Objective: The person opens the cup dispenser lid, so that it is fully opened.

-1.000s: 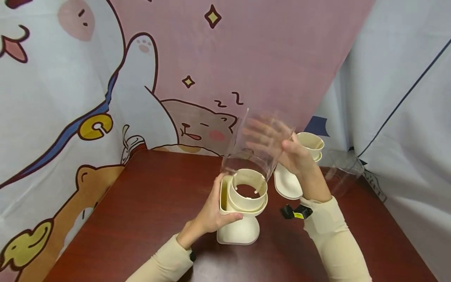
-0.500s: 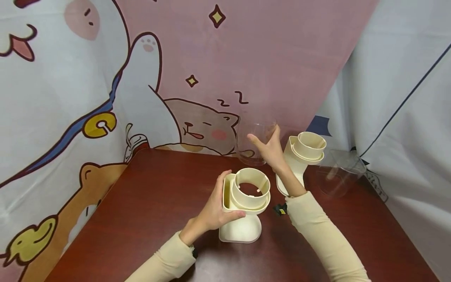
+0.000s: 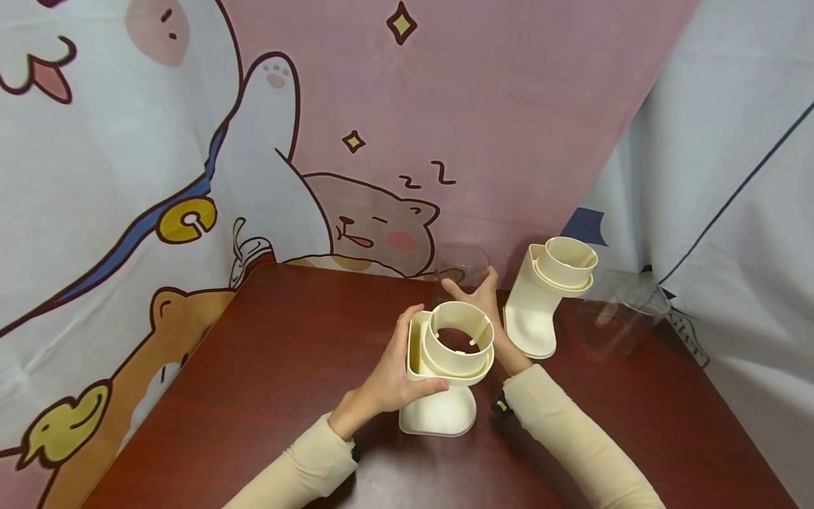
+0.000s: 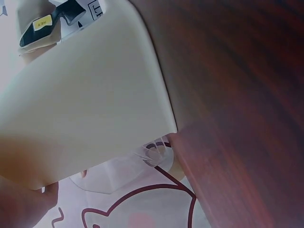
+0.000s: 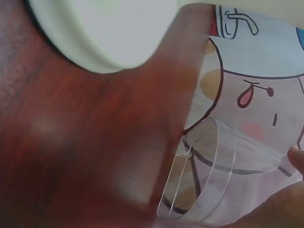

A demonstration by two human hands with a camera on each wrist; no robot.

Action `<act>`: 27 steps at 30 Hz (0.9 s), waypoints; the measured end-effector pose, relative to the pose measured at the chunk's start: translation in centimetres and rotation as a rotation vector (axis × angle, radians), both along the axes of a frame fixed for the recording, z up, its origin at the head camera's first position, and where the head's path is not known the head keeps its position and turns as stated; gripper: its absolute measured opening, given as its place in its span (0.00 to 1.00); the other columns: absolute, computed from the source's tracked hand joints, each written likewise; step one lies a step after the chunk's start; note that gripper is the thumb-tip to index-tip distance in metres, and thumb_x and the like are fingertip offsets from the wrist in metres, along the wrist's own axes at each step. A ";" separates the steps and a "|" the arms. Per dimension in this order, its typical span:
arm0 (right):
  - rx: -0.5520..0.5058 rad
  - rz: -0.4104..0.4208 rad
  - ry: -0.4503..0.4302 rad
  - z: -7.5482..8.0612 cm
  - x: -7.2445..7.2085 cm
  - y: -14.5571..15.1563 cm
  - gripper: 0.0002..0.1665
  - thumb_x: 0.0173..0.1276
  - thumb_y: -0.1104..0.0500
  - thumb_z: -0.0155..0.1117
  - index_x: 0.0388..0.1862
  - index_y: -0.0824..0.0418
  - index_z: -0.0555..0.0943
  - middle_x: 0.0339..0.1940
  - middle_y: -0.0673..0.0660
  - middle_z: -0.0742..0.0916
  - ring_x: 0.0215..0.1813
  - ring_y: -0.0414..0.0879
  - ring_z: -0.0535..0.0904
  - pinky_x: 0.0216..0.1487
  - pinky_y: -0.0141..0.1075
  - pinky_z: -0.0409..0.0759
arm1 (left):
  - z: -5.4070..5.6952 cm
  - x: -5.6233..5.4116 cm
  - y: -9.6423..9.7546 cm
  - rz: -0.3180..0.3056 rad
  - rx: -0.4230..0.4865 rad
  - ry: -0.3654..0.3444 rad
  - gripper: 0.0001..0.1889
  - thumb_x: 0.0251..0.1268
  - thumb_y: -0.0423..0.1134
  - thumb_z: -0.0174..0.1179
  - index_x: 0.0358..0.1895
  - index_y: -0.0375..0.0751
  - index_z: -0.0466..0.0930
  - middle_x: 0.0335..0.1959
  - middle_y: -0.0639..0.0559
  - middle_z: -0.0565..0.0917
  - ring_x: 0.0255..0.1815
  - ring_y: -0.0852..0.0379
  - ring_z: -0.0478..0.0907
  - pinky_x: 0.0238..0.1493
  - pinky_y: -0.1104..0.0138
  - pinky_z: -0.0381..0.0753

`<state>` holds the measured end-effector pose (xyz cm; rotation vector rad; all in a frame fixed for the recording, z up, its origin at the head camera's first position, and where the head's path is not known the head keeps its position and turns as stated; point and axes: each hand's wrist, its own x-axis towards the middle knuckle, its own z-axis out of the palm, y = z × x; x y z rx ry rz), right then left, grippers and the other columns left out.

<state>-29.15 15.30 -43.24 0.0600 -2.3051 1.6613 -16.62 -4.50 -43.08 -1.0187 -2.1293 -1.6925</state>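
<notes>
A cream plastic stand point(image 3: 439, 417) with a ring-shaped collar and a rounded foot stands on the table. My left hand point(image 3: 384, 378) grips its upper body from the left, thumb across the front. In the left wrist view the stand's pale side point(image 4: 85, 104) fills much of the picture. Behind this stand, near the table's back edge, my right hand point(image 3: 478, 297) holds a clear plastic cylinder point(image 3: 451, 263), thumb and fingers around it. The cylinder's rimmed end point(image 5: 204, 166) shows close to the table edge in the right wrist view; the stand partly hides the right hand from the head.
A second cream stand point(image 3: 534, 322) is at the back right, close to my right forearm. Beside it, further right, lies another clear plastic container point(image 3: 620, 318). A cartoon-printed curtain point(image 3: 509, 127) hangs right behind the dark red wooden table point(image 3: 286, 353).
My right hand has carried the clear cylinder from above the near stand back and down toward the table's rear edge. My left hand has kept its grip on the stand.
</notes>
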 end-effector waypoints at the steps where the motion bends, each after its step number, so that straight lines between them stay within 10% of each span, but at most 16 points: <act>1: -0.001 -0.009 -0.015 -0.1 0.0 0.0 0.63 0.59 0.44 0.76 0.76 0.68 0.46 0.73 0.73 0.63 0.77 0.62 0.59 0.78 0.51 0.56 | 0.0 0.0 0.0 0.000 -0.002 0.000 0.57 0.51 0.61 0.72 0.78 0.46 0.45 0.66 0.45 0.69 0.63 0.53 0.71 0.67 0.63 0.70; 20: 0.078 -0.091 0.081 -3.8 0.6 -1.0 0.68 0.51 0.44 0.81 0.77 0.62 0.47 0.70 0.69 0.66 0.73 0.60 0.63 0.75 0.52 0.60 | -0.2 0.1 0.5 0.001 0.015 -0.007 0.58 0.52 0.70 0.67 0.78 0.49 0.45 0.67 0.44 0.68 0.64 0.53 0.69 0.67 0.65 0.68; 27: -0.168 0.007 0.108 0.4 4.1 0.8 0.42 0.74 0.47 0.58 0.74 0.67 0.54 0.73 0.69 0.65 0.75 0.57 0.62 0.76 0.45 0.58 | 0.1 0.3 0.6 -0.011 0.004 -0.053 0.59 0.50 0.72 0.67 0.79 0.52 0.43 0.70 0.48 0.66 0.66 0.52 0.68 0.69 0.65 0.66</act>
